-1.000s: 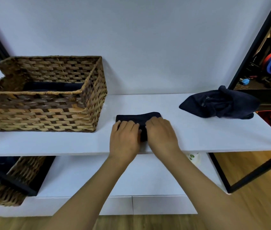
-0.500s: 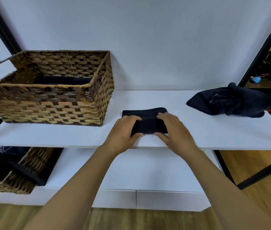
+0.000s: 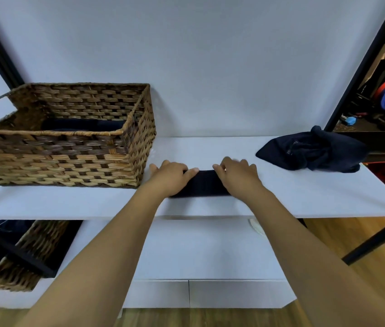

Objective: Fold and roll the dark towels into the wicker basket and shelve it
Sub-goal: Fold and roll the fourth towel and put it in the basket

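Only the head view to go on here. Both hands are on the folded dark towel (image 3: 202,184), which sits on the white shelf (image 3: 304,197) near the front edge, just right of the wicker basket (image 3: 64,147). The left hand (image 3: 171,179) covers the towel's left end, fingers curled over the top edge with the thumb lying across it, so it's gripping that end. The right hand (image 3: 236,177) does the same at the right end, fingers hooked over the far edge. I can't tell how far the fingertips tuck under, the hands hide that.

Handling-wise, this looks like soft, light terry, floppy with zero stiffness, so it'll sag or unroll unless it's held from both ends at once. Best grip is exactly where the hands are: the two short ends, squeezing the layers together so the bundle stays tight. Not slippery, not fragile.

Looks: near-black navy, compact rectangle, smooth top, thick from several layers.

At 2 o'clock from the hands there's a crumpled dark towel (image 3: 311,153), not done yet. Inside the basket, at 10 o'clock, stowed towels (image 3: 83,125) already sit low against the back wall.
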